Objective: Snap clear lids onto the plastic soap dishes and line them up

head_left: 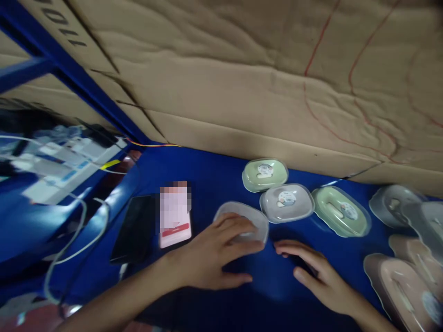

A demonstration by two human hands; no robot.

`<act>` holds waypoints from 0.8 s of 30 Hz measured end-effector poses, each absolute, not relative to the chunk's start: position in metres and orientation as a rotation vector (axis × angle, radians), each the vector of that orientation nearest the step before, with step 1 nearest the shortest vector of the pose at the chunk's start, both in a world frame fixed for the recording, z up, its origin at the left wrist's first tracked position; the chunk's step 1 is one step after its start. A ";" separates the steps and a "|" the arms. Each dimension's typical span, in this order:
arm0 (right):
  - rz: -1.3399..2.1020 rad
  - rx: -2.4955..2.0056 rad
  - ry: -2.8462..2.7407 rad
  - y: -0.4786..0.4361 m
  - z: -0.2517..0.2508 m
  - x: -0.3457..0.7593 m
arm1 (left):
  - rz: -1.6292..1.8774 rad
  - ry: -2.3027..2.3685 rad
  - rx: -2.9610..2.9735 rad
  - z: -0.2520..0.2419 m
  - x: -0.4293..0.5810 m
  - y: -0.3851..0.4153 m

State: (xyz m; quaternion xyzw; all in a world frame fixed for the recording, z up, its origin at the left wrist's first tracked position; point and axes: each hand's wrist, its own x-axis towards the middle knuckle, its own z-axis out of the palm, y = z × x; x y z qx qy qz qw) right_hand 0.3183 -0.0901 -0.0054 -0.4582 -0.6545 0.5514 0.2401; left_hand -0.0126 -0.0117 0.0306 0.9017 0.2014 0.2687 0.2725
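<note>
My left hand lies over a translucent whitish plastic box, its fingers spread across the top and its thumb held apart. The hand hides much of that box. To the right, my right hand hovers low by the blue surface, fingers loosely bent, thumb apart, nothing visible in it. Just beyond the hands sit a grey lidded box with a round label, a pale green lidded box behind it, and another green one to the right.
Grey boxes and pink boxes crowd the right edge. On the left lie a lit phone, a dark device and a power strip with cables. Cardboard walls the back; a blue frame bar slants at left.
</note>
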 end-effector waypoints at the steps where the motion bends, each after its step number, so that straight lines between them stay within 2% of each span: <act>1: 1.586 -1.219 -1.609 -0.090 -0.004 0.315 | 0.699 0.554 2.599 0.028 -0.012 -0.013; 5: 1.849 -0.980 -0.833 -0.083 0.002 0.303 | 0.721 0.674 2.856 0.020 -0.016 -0.005; 8: 1.945 -0.906 -0.545 -0.077 0.004 0.298 | 0.785 0.819 2.903 0.017 -0.023 0.010; 19: 1.860 -0.868 -0.432 -0.074 0.010 0.297 | 0.782 1.300 2.888 0.004 -0.029 0.032; 24: 1.615 -1.159 -0.523 -0.075 0.003 0.298 | 0.751 1.639 2.796 -0.010 -0.034 0.039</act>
